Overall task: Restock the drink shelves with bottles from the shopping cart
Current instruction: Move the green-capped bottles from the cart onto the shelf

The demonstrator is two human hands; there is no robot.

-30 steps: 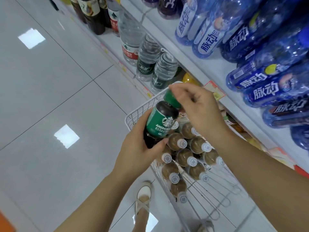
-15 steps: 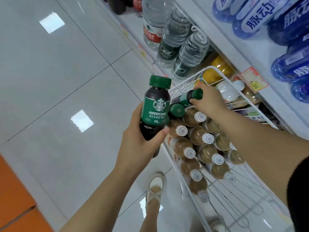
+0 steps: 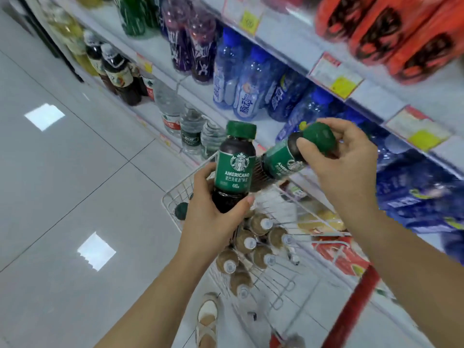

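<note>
Head view, left hand: the left hand (image 3: pixel 213 217) curls round the lower body of the first coffee bottle (image 3: pixel 236 167), which is upright above the cart (image 3: pixel 175 194).
Head view, right hand: the fingers of the right hand (image 3: pixel 346 156) pinch the green cap of the second coffee bottle (image 3: pixel 283 159), which is tilted just beside the first.
Change: 0.5 s ago this hand was down in the cart; its bottle is now lifted clear.
Meaning: 2 bottles look ready for the shelves (image 3: pixel 376 101); the brown bottles (image 3: pixel 251 242) are still in the cart.
</note>
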